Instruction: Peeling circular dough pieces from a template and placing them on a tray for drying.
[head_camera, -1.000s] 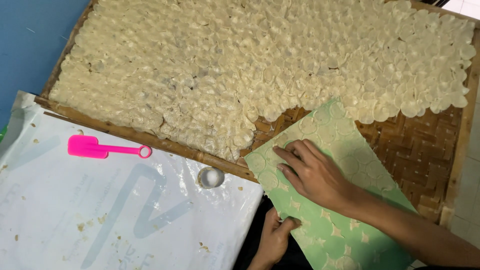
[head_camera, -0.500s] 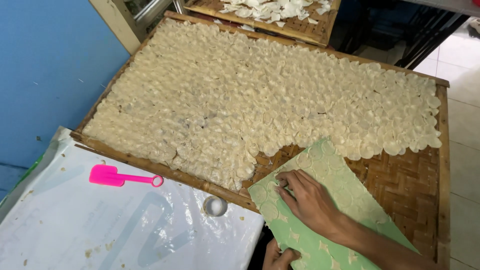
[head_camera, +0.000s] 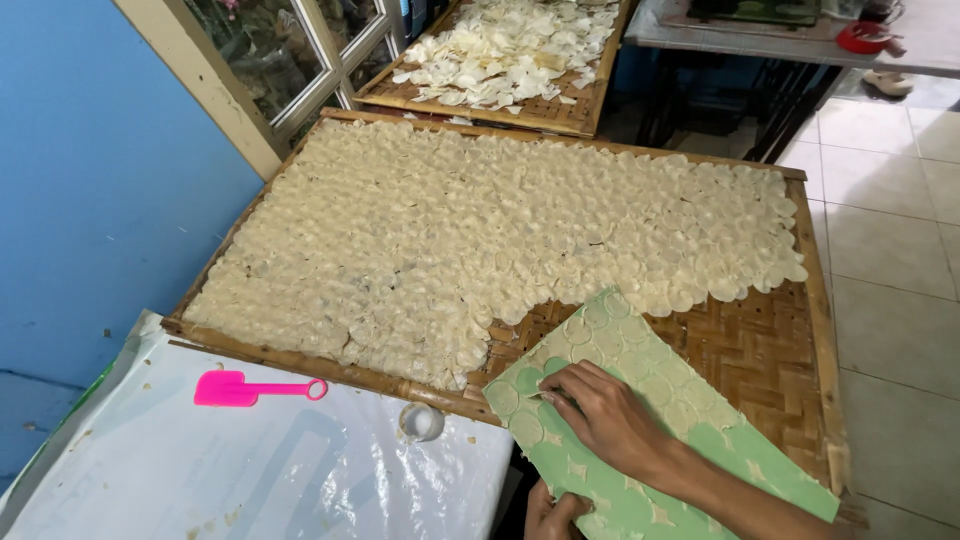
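Right hand flat, fingers spread, pressing green board at near edge of woven tray. Board's long axis runs diagonally. Left hand grips board's near end; thin dough discs just left of fingertips.

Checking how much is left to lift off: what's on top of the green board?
Thin pale dough rounds lie in rows on the green board. The right hand presses down on some, hiding those beneath. The left hand grips its near edge.

Pink scraper on plastic sheet; small round cup beside; farther tray behind.
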